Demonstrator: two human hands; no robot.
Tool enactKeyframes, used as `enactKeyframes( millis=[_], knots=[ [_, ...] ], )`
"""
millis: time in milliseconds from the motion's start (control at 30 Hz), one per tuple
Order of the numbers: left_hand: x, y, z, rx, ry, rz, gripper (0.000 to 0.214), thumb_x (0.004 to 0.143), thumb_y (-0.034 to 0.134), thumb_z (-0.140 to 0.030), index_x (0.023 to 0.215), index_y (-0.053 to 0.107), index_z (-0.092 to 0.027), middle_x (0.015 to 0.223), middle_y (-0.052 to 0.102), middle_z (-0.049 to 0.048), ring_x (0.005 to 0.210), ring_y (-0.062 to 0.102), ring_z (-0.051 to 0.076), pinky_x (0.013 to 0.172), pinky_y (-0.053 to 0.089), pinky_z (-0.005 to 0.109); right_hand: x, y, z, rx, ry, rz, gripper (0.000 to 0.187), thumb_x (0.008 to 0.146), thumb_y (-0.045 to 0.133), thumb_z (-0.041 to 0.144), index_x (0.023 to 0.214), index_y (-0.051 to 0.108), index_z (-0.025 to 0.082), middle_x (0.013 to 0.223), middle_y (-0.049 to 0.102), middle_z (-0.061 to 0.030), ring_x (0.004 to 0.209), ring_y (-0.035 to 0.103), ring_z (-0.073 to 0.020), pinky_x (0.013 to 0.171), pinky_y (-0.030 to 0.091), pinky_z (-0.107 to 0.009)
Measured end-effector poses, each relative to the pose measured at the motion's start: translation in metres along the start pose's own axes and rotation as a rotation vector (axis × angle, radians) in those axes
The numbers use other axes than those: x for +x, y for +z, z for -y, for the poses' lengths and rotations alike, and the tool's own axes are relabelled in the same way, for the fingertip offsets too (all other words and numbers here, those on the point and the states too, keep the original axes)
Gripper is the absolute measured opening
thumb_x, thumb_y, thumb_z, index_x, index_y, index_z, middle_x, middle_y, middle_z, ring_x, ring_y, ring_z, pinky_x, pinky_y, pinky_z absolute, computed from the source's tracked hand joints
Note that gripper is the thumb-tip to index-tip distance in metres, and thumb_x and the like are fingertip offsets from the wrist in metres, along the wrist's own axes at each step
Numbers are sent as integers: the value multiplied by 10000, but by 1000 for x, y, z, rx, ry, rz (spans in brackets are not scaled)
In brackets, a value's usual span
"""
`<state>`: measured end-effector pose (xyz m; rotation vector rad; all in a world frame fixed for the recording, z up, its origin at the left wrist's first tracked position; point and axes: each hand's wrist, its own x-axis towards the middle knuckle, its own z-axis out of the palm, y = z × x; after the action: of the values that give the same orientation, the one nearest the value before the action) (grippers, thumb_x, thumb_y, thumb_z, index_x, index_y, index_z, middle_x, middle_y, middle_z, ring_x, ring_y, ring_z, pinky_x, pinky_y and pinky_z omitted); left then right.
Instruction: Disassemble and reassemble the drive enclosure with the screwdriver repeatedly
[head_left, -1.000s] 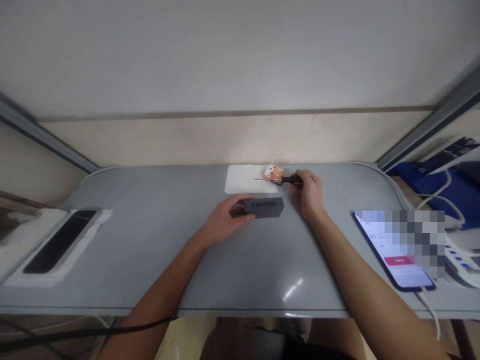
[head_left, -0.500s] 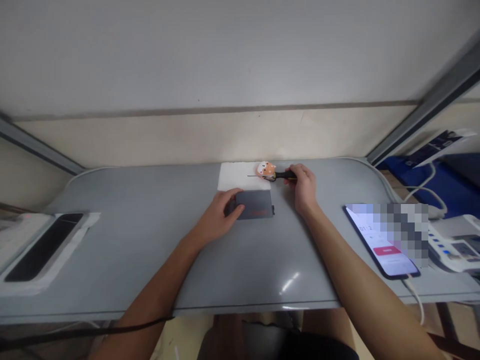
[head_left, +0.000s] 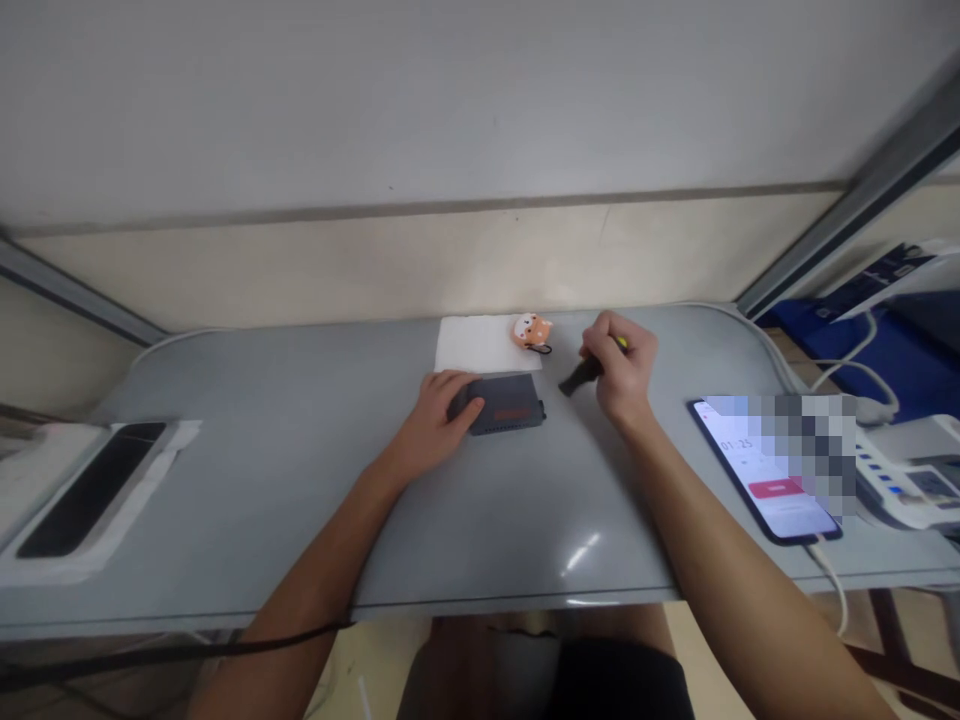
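My left hand [head_left: 442, 418] is wrapped over the left end of a flat dark grey box [head_left: 506, 405] with faint reddish marking on top. The box looks slightly tilted, with its near side face showing. To its right, my right hand [head_left: 621, 362] grips a screwdriver [head_left: 581, 378] with a black and yellow handle. The black handle end points down and left, apart from the box; I cannot make out the blade. Just behind the box lies a white sheet [head_left: 474, 345], with an orange and white animal-face case [head_left: 531, 330] and its black loop at the right edge.
A lit phone [head_left: 776, 487] on a cable lies at the right, beside a white power strip [head_left: 919, 480]. At the left, a dark phone-like slab [head_left: 94, 490] rests on white material. The grey table [head_left: 300, 400] meets a wall at the back.
My right hand has lifted the screwdriver off the sheet, moved slightly right and turned it, so the handle end now points down-left. The box has tipped slightly under my left hand.
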<state>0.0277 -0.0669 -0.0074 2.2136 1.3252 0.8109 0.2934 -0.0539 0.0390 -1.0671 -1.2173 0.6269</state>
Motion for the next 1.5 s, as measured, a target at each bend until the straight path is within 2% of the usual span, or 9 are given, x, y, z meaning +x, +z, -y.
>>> enactKeyframes(
  millis=[100, 167, 267, 367, 567, 767, 900, 1067, 1500],
  knots=[
    [-1, 2, -1, -8, -11, -39, 395, 1067, 575, -345, 1453, 601, -264, 1363, 683, 96, 1308, 562, 257, 1135, 499, 465, -17, 9, 22, -208, -182, 37, 383, 898, 623, 306, 571, 435, 236, 521, 423, 32, 508, 358, -109, 526, 309, -298],
    [-2, 4, -1, -11, -8, -54, 427, 1064, 587, -345, 1484, 577, -268, 1375, 683, 99, 1299, 567, 258, 1127, 501, 463, -30, 19, 29, -289, -318, 74, 362, 929, 620, 291, 610, 455, 240, 525, 471, 36, 483, 364, -101, 524, 319, -305],
    [-3, 3, -2, -22, -1, -58, 424, 1069, 583, -354, 1483, 577, -261, 1363, 690, 103, 1280, 575, 259, 1119, 506, 459, -44, 36, 29, -344, -554, 131, 301, 899, 635, 209, 636, 493, 248, 506, 528, 49, 482, 425, -104, 546, 341, -306],
    [-3, 1, -4, -32, -3, -58, 424, 1069, 568, -343, 1484, 581, -260, 1343, 689, 107, 1245, 589, 257, 1095, 521, 453, -52, 45, 26, -336, -663, 148, 285, 878, 634, 175, 644, 491, 252, 499, 553, 61, 472, 437, -99, 537, 326, -300],
    [-2, 1, -4, -60, -40, -82, 429, 1046, 594, -323, 1468, 604, -248, 1319, 675, 113, 1196, 619, 244, 1070, 540, 436, -54, 44, 26, -331, -621, 137, 297, 886, 610, 213, 633, 460, 259, 478, 487, 62, 452, 388, -103, 507, 319, -301],
    [-2, 4, -1, -25, -30, -109, 409, 1039, 614, -287, 1447, 615, -249, 1312, 674, 112, 1198, 628, 233, 1058, 550, 421, -35, 27, 26, -428, -578, 5, 353, 850, 586, 179, 599, 348, 249, 475, 380, 49, 462, 319, -110, 504, 276, -309],
    [-3, 4, -1, -21, -25, -109, 386, 1043, 618, -274, 1429, 626, -265, 1309, 685, 94, 1181, 626, 227, 1054, 552, 414, -24, 19, 23, -530, -647, -73, 350, 829, 554, 177, 601, 298, 250, 471, 313, 58, 446, 286, -104, 474, 256, -295],
    [-1, 4, 1, 0, -7, -116, 363, 1042, 628, -271, 1404, 647, -275, 1291, 700, 83, 1171, 632, 229, 1047, 555, 413, -20, 18, 20, -573, -733, -69, 323, 805, 558, 154, 631, 302, 245, 475, 297, 70, 440, 279, -94, 459, 258, -270],
    [0, 3, 1, 7, 56, -99, 281, 1045, 589, -240, 1314, 671, -257, 1269, 727, 65, 1240, 599, 243, 1088, 541, 444, -16, 10, 27, -610, -725, -75, 347, 794, 541, 152, 642, 243, 245, 490, 228, 62, 453, 245, -98, 462, 224, -283]
  ],
)
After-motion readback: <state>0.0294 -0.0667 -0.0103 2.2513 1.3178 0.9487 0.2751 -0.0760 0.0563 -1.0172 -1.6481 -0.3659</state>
